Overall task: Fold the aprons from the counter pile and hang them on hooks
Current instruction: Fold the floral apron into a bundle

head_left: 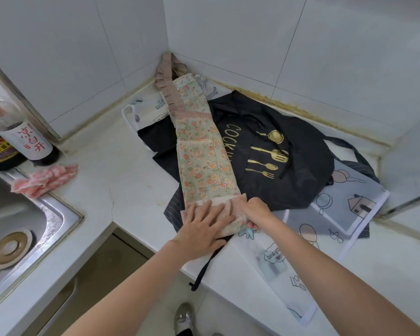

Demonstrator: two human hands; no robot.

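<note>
On the counter corner: a floral apron (201, 151) lies folded into a long narrow strip, running from the far wall corner toward the near edge, on top of the other aprons.
Near end of the strip: turned back on itself into a short fold with a dotted pink border, just under both hands.
Left hand (201, 229): fingers straight and spread, palm pressing flat on the folded near end.
Right hand (255, 212): fingers curled around the right edge of the same fold, gripping the cloth; fingertips tucked under it.
Far end of the strip: a brown dotted ruffle and neck strap reach into the wall corner.
Black apron (277, 151): spread beneath the floral one and to its right, with gold lettering and gold cutlery printed on it.
Pale printed apron (344, 207): lies on the right under the black one, with drawings of a house and pans; it runs to the near counter edge.
Striped dark apron (174, 207): only an edge shows under the left side of the fold; a dark strap hangs over the counter edge.
Counter (121, 170): white, bending around an inside corner.
Left side: a steel sink (32, 229), a crumpled pink cloth (44, 180) at its far rim, and two bottles (22, 139) against the wall.
</note>
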